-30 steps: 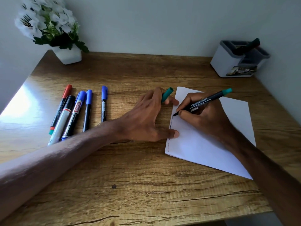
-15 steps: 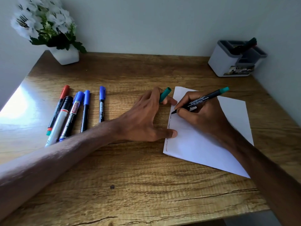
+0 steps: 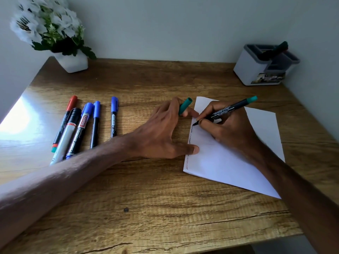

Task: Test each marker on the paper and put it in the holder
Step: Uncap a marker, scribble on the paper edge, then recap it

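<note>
1. Head view: a wooden worktop (image 3: 165,208) stands against a pale wall, with two bare forearms reaching in from the near edge.
2. A white sheet of paper (image 3: 229,167) lies turned at an angle towards the right edge of the worktop.
3. The right hand (image 3: 229,131) rests on the paper and grips an uncapped green marker (image 3: 229,110) as for writing. The marker's tip touches the paper near the sheet's left edge.
4. A thin wavy line (image 3: 190,136) runs along that left edge.
5. The left hand (image 3: 161,136) lies flat beside the sheet, its thumb pressing on the paper's left edge. Its fingers pinch the green cap (image 3: 185,106).
6. Five capped markers (image 3: 80,129) lie side by side near the left edge: one red, one black, three blue.
7. A white and grey holder (image 3: 256,70) sits in the far right corner, with one dark marker (image 3: 275,49) leaning in it.
8. A white pot of white flowers (image 3: 71,61) stands in the far left corner.
</note>
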`<state>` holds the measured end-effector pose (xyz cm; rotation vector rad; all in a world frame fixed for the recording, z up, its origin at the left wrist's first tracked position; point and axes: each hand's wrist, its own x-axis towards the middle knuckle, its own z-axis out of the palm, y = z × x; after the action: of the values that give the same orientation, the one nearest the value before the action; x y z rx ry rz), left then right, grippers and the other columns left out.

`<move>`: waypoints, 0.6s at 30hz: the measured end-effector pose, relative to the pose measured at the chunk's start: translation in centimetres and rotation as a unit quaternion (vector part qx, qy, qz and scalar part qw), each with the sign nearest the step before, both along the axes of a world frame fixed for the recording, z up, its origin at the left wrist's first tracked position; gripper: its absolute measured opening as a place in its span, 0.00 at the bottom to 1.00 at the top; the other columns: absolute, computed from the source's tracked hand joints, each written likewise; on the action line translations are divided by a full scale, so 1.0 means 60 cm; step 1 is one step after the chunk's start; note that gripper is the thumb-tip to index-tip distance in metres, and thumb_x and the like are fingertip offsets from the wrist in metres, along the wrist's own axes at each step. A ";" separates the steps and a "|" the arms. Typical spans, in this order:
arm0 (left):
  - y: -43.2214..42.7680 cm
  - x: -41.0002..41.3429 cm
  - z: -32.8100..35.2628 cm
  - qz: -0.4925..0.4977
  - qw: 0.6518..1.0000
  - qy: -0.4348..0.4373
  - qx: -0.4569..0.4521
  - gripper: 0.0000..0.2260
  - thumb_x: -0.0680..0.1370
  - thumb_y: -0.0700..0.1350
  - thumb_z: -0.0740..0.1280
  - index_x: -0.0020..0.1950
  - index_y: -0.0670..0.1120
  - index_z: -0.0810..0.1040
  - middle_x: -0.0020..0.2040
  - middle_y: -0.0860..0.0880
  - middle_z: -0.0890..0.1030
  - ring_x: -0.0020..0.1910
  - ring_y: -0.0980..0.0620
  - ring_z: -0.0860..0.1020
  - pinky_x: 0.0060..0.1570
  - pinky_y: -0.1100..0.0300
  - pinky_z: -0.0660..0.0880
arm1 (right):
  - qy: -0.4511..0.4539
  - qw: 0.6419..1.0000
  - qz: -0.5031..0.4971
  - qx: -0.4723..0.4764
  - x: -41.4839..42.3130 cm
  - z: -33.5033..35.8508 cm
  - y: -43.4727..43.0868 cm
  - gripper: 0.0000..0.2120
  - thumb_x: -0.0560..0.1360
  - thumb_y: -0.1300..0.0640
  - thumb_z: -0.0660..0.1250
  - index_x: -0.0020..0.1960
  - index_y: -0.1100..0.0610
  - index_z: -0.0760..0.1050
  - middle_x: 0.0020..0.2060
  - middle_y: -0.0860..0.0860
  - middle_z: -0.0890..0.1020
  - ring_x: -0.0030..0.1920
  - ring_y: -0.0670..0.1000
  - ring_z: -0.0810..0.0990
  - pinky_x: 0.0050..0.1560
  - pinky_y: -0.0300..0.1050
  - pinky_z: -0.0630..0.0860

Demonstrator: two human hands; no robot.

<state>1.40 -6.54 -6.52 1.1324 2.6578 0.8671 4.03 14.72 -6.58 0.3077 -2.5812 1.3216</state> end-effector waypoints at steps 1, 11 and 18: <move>0.000 0.000 0.000 -0.001 1.000 0.002 0.001 0.37 0.71 0.62 0.76 0.70 0.52 0.61 0.54 0.66 0.60 0.56 0.66 0.58 0.65 0.62 0.59 | -0.002 1.000 0.000 0.000 0.000 0.000 0.000 0.03 0.72 0.66 0.74 0.43 0.60 0.85 0.38 0.52 0.86 0.41 0.49 0.84 0.38 0.43 0.81; -0.001 0.000 0.001 0.003 1.000 0.002 -0.008 0.37 0.70 0.63 0.76 0.67 0.49 0.60 0.55 0.62 0.62 0.55 0.64 0.58 0.62 0.63 0.60 | -0.027 0.999 -0.020 -0.032 0.002 0.003 -0.004 0.01 0.74 0.66 0.74 0.44 0.62 0.84 0.35 0.51 0.84 0.27 0.41 0.79 0.28 0.30 0.72; -0.003 -0.007 -0.007 -0.002 1.000 -0.005 -0.003 0.35 0.72 0.66 0.73 0.69 0.49 0.63 0.56 0.66 0.61 0.60 0.62 0.61 0.62 0.65 0.60 | -0.003 0.992 -0.040 -0.121 0.001 0.002 -0.002 0.05 0.76 0.68 0.72 0.45 0.59 0.82 0.41 0.53 0.84 0.27 0.46 0.79 0.24 0.40 0.74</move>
<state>1.00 -6.73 -6.93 1.1283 2.6481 0.8625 4.10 14.57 -6.47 0.1563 -2.3776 1.5862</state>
